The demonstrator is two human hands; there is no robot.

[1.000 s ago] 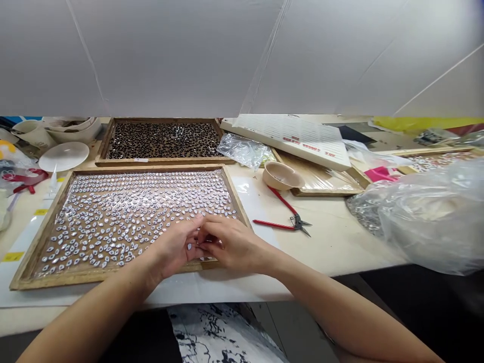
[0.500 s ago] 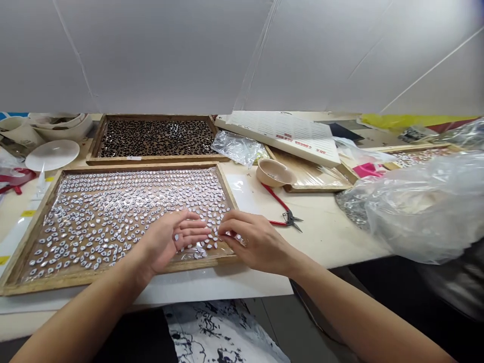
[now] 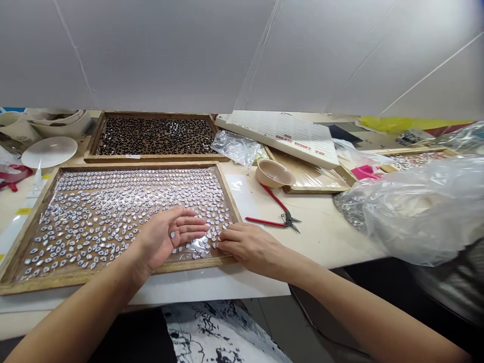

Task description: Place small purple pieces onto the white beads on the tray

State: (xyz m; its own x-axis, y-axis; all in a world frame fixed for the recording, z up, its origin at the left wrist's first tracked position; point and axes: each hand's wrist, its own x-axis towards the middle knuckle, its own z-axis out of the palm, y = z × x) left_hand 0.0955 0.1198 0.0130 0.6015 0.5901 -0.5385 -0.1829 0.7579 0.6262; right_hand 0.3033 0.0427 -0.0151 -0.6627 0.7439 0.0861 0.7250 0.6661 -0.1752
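A shallow wooden tray (image 3: 113, 278) lined with clear film lies in front of me, spread with many small white drop-shaped pieces (image 3: 81, 237), several with a dark centre. My left hand (image 3: 168, 236) is held palm up over its right half, fingers stretched out, with a small white piece (image 3: 173, 235) on the palm. Beside it, at the tray's lower right corner, my right hand (image 3: 247, 247) reaches down with bent fingers drawn together. Its fingertips are at the white pieces there; what they pinch, if anything, is hidden.
Behind stands a tray of dark shiny pieces (image 3: 155, 136). Red-handled pliers (image 3: 289, 219) and a beige bowl (image 3: 274, 174) are to the right, before a long white box (image 3: 291, 138). A clear plastic bag (image 3: 427, 212) bulges over the right side; a white plate (image 3: 49, 151) lies left.
My right hand has lowered and flattened from a raised pinch down to the tray's corner. The left hand stays palm up, with fewer white pieces visible on it. The view has shifted slightly.
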